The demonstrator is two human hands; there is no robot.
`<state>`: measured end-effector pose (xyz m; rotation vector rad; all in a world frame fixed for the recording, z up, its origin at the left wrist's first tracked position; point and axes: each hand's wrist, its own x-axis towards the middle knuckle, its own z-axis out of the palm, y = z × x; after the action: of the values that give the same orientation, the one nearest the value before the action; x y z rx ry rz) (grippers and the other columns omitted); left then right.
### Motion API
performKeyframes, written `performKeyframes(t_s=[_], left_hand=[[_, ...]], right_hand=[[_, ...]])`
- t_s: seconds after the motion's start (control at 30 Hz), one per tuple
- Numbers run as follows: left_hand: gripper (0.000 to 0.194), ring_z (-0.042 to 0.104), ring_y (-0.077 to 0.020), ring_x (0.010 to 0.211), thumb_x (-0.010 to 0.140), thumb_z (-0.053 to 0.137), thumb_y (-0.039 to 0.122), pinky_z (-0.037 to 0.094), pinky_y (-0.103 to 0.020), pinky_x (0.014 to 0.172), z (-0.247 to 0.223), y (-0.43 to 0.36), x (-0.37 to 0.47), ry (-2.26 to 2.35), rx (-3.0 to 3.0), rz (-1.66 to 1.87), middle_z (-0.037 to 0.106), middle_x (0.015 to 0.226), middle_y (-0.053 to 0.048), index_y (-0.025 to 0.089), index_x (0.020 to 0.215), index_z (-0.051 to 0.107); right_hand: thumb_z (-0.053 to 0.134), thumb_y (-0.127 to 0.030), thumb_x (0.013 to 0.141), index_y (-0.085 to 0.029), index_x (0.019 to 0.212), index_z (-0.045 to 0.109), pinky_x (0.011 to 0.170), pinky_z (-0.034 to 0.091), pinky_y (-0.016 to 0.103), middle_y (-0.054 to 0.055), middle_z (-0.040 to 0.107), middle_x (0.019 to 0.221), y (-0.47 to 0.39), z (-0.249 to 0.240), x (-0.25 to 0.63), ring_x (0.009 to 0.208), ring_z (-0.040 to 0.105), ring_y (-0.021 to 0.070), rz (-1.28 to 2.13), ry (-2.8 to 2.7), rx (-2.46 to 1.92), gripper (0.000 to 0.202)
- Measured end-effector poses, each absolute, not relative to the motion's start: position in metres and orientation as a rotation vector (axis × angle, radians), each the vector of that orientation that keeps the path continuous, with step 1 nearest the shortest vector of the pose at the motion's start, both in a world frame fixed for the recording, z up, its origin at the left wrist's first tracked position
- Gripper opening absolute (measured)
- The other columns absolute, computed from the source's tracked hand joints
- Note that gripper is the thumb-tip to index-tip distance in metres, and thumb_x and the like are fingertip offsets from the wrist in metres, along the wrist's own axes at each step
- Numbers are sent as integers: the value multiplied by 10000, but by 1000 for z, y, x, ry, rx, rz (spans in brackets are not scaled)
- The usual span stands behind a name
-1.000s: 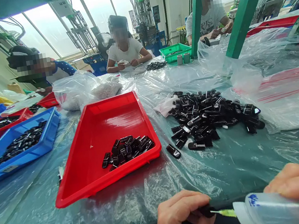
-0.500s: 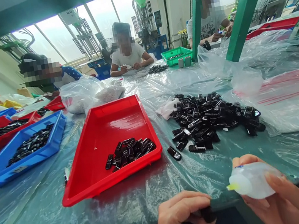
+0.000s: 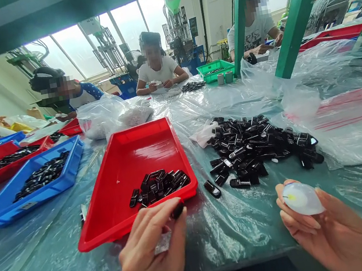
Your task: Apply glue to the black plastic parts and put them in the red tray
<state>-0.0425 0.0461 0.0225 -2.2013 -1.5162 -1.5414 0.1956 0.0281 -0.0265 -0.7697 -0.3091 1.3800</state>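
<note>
Left hand (image 3: 152,252) pinches one small black part (image 3: 178,210) between thumb and fingertips, right at the near edge of the red tray (image 3: 117,212). Right hand (image 3: 326,226) is closed round a squeeze bottle (image 3: 302,198), nozzle aimed toward the camera, well apart from the part.

To do this well, imo: keep the pinch light and on the part's ends so any wet face isn't touched, carry it over the tray lip, and set it beside the small heap of black parts (image 3: 160,185) rather than dropping it on top. Keep the bottle tipped up so nothing drips on the table (image 3: 252,221).

The part is glossy black, oblong, w/ rounded ends; probably plastic, but it's too small to tell more. It matches the loose pile (image 3: 256,148) on the plastic sheet to the right.
</note>
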Motion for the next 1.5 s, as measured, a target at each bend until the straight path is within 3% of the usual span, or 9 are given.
performKeyframes(t_s=[0.23,0.37,0.5,0.67,0.77,0.93,1.07,1.23,1.5], left_hand=[[182,686,-234,695,845,614,268,544,-341,625,29,88,-79,-1639,-2205,-1057,745,784,-74,143,938,710],[126,673,-229,775,829,637,136,539,-358,741,27,82,-61,-1335,-2095,-1134,739,870,-92,142,946,684],[200,668,-162,778,843,602,25,539,-263,764,17,69,-26,-1066,-2415,-1193,706,891,-65,147,997,639],[382,701,-218,708,916,516,139,584,-305,579,2,73,13,-1549,-2592,-420,673,935,-93,121,1297,522],[353,714,-271,790,918,530,180,596,-364,610,3,79,24,-1730,-2504,-167,649,1034,-130,130,1266,556],[147,704,-267,793,917,523,155,593,-374,627,8,79,22,-1733,-2568,-120,652,968,-92,155,888,667],[187,693,-250,810,872,524,37,590,-366,671,6,74,13,-1738,-2617,-128,667,933,-67,161,939,647],[307,680,-298,798,809,433,-77,579,-434,680,4,71,7,-1741,-2635,-195,673,928,-135,100,923,656],[182,625,-214,774,855,529,49,557,-343,688,-3,55,-4,-1575,-2802,-782,685,875,-77,150,966,632]], right_hand=[[773,-461,627,-201,790,715,390,355,194,-15,429,606,27,-34,199,437,281,46,1413,-304,-726,312],[753,-461,666,-212,844,715,403,366,208,-1,467,632,28,-40,201,446,304,58,1439,-314,-708,309],[751,-464,671,-199,841,707,397,346,200,-9,452,622,26,-39,200,446,303,56,1449,-313,-693,317],[758,-456,690,-193,853,698,417,337,182,-7,466,645,21,-28,196,466,330,52,1445,-280,-699,315],[775,-452,669,-190,854,697,431,344,179,3,496,674,19,-24,195,473,333,46,1438,-268,-711,330],[777,-457,660,-193,850,694,423,337,185,19,525,704,19,-23,195,478,339,52,1434,-262,-721,336],[774,-459,661,-196,847,692,423,338,180,6,500,674,19,-27,196,473,341,50,1436,-277,-720,333],[756,-467,678,-198,842,689,422,341,181,4,499,674,19,-29,197,463,330,45,1431,-316,-724,322],[739,-503,672,-224,846,713,406,377,229,42,572,712,19,-35,203,436,356,60,1426,-434,-785,330]])
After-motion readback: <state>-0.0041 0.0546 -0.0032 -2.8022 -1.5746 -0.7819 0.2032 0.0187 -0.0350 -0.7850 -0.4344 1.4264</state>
